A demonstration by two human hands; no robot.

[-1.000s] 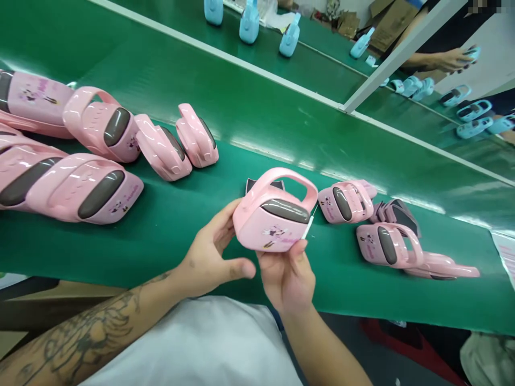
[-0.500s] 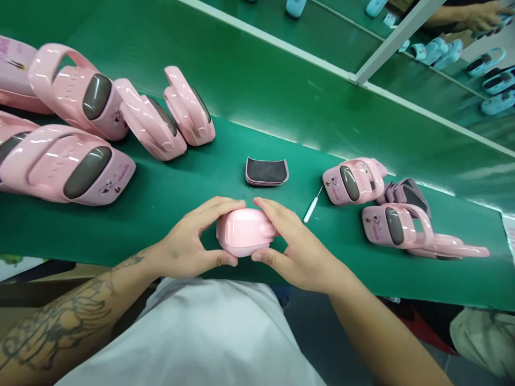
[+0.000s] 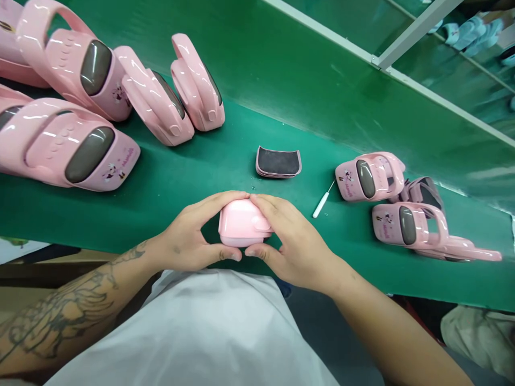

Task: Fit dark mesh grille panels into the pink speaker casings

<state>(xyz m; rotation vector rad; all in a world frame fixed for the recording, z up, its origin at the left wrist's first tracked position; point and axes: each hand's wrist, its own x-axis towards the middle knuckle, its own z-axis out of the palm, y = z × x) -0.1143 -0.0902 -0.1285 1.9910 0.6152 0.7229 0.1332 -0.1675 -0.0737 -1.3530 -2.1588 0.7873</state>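
A glossy pink plastic housing [image 3: 242, 221] is held between both hands above the near edge of the green bench. My left hand [image 3: 197, 230] is closed around its left side, fingers on top and thumb at the near side. On the opposite side my right hand [image 3: 287, 236] grips it the same way, and the fingertips of both hands almost meet. Beyond the hands lies a small stack of curved dark panels with pink edges [image 3: 278, 162]. A white-handled screwdriver [image 3: 321, 205] rests to the right, its thin shaft pointing away.
Several pink housings with handles and dark windows [image 3: 89, 155] crowd the left. More pink housings [image 3: 369, 177] and curved panels [image 3: 427, 193] are at the right. A white metal rail [image 3: 322, 32] crosses behind the bench. Another person's clothing [image 3: 478, 335] shows at lower right.
The view has shifted, so bench items appear slightly moved. The pink housing has turned a little in my hands, and both hands still hold it.
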